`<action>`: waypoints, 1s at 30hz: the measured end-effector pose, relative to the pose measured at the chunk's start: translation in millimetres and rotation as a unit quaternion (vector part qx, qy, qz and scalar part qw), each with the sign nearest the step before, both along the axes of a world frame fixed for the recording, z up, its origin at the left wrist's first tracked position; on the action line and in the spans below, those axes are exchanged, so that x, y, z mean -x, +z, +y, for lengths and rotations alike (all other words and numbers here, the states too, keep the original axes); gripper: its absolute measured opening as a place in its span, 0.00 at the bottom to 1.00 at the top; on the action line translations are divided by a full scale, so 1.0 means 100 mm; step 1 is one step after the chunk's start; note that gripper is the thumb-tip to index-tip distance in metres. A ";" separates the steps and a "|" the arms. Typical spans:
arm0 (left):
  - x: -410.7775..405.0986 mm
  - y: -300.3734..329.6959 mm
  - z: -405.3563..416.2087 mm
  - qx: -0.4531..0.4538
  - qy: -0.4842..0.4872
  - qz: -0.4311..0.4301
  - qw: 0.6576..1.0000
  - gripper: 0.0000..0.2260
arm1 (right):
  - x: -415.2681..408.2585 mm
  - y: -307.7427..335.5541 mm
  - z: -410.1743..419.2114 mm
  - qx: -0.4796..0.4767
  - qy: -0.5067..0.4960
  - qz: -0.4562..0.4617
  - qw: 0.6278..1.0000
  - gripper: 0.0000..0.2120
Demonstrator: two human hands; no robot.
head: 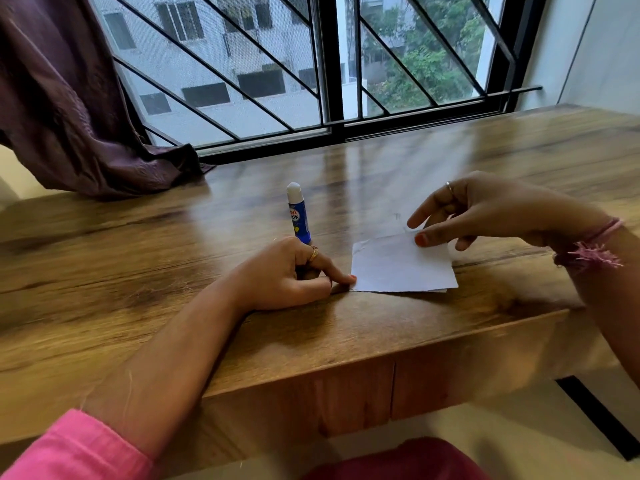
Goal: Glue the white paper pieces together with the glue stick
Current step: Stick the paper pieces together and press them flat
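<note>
A white paper piece (401,266) lies near the front edge of the wooden table (173,271), with a second piece's edge showing just under its lower side. My right hand (485,213) pinches the top paper's far edge between thumb and fingers. My left hand (291,271) grips a blue glue stick (298,216) upright, its white glue tip uncapped and pointing up, and its index fingertip presses the table at the paper's lower left corner.
A purple curtain (69,109) drapes onto the table's back left. A barred window (311,64) runs along the far edge. The table's front edge is close below the papers, with a drawer front (467,382) underneath.
</note>
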State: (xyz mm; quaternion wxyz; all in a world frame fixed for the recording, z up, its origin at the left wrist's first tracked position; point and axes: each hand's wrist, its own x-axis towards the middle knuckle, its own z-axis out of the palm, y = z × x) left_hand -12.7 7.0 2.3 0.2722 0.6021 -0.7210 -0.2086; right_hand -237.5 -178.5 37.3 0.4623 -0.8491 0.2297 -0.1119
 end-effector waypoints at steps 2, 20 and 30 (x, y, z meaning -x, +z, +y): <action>0.00 0.00 0.00 -0.004 0.000 0.001 1.000 0.11 | -0.03 0.00 0.01 -0.002 0.002 0.012 1.000 0.17; -0.04 -0.01 0.00 -0.003 0.000 0.003 1.000 0.11 | -0.16 0.00 -0.07 0.006 0.003 0.068 0.998 0.18; -0.06 -0.02 0.00 -0.005 0.000 0.004 1.000 0.11 | -0.16 0.00 -0.08 0.003 0.004 0.080 0.997 0.17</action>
